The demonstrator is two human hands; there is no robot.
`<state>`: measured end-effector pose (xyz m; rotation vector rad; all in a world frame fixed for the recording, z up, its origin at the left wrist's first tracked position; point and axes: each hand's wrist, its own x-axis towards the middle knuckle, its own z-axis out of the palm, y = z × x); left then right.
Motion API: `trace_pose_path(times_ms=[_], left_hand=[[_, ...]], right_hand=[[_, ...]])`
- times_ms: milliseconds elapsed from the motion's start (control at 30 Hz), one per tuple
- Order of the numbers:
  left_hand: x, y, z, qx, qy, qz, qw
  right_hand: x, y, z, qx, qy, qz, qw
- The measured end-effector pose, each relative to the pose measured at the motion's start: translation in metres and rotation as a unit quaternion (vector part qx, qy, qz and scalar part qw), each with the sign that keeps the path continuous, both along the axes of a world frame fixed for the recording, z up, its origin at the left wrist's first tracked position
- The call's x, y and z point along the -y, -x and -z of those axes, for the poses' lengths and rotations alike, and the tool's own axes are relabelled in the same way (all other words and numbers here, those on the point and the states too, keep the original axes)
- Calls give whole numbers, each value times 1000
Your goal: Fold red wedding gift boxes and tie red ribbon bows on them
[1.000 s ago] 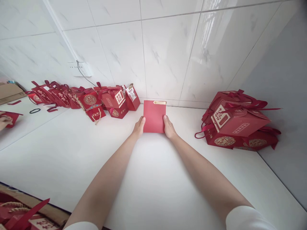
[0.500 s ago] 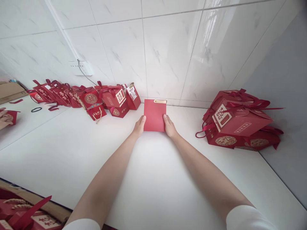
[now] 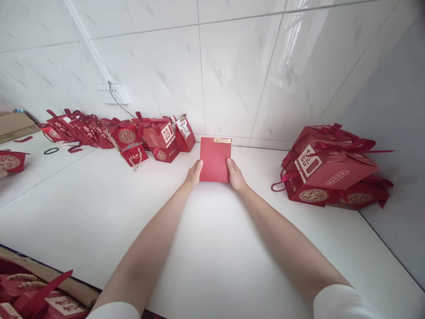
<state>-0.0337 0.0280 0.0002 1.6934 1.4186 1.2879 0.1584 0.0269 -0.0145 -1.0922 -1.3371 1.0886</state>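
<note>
Far side of red packet (image 3: 215, 160) hidden; co-worker's hand (image 3: 2, 173) cut off at left edge

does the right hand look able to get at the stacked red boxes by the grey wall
Probably not yet: the right hand is gripping a plain red box. Once free, nothing seems to stand between it and the stacked red boxes.

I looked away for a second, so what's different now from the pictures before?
At the far left, another person's hand has moved lower and toward the picture's edge, uncovering more of the round gold pattern on the small red card box there. I see nothing newly grabbed or let go. The left hand and right hand still hold the square red package with a gold strip.
</note>
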Motion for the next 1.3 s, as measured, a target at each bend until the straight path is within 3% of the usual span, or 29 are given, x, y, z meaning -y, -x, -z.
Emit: trace_pose_path(times_ms=[133, 267, 433, 500, 700, 1100, 1167, 1300], left_hand=[[-2, 1, 0, -6, 0, 8, 1000], [-1, -2, 0, -77, -53, -49, 994], [0, -7, 5, -200, -70, 36, 977], [-3, -5, 9, -173, -45, 51, 983], [-10, 2, 13, 42, -22, 154, 987], [-8, -2, 7, 121, 0, 165, 979], [-10, 1, 8, 158, -3, 159, 975], [-12, 5, 7, 200, -35, 99, 974]], right_hand=[[0, 1, -1, 12, -5, 21, 1000], [2, 2, -2, 14, -21, 41, 999], [8, 3, -8, 15, -70, 13, 997], [11, 3, -12, 2, -93, -28, 995], [15, 0, -15, -31, -121, -160, 979], [5, -3, -8, -101, -6, -154, 983], [5, -3, -12, -182, 56, -194, 962], [8, 0, -20, -375, 177, -322, 851]])
